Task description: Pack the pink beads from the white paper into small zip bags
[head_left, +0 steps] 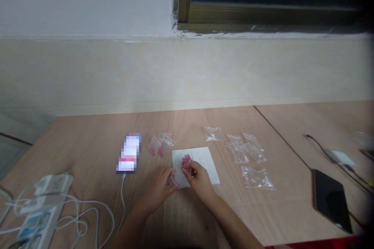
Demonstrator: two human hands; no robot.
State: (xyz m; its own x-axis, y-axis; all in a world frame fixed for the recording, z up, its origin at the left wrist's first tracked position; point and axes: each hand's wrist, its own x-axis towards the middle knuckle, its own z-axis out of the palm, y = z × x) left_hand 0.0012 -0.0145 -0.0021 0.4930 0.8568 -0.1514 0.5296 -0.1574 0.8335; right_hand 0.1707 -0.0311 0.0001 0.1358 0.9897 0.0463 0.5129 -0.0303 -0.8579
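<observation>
A heap of pink beads [186, 159] lies on a white sheet of paper [212, 169] in the middle of the table. At the paper's left edge my left hand [160, 184] is closed on a small clear zip bag [174, 177] with a red strip along its mouth. My right hand [199, 181] hovers over the paper by the beads, thumb and fingertips pinched together near the bag's mouth. Whatever is between those fingertips is too small to make out. Behind the paper, two zip bags with pink beads [160, 151] inside lie to the left.
Several flat clear bags [257, 178] lie right of the paper. A lit phone [129, 153] on a white cable and a power strip [49, 202] with tangled cords are on the left. On the right are a dark phone [331, 198] and a black cable [321, 148].
</observation>
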